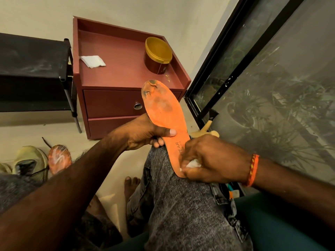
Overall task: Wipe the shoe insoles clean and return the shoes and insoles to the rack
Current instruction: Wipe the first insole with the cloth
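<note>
An orange insole (162, 109) with dark stains near its toe stands tilted above my knee. My left hand (145, 132) grips its middle, thumb across the top face. My right hand (210, 158) holds a small white wipe (193, 163) and presses it against the insole's heel end. A second orange insole (59, 157) lies on the floor at the left, next to an olive-green shoe (30, 163). The black shoe rack (34, 69) stands at the far left.
A red bedside cabinet (126, 73) stands ahead with a folded white tissue (92, 61) and a gold-lidded jar (157, 55) on top. A dark window (272, 78) runs along the right. A brush (208, 127) lies behind the insole. My bare foot (131, 185) rests on the floor.
</note>
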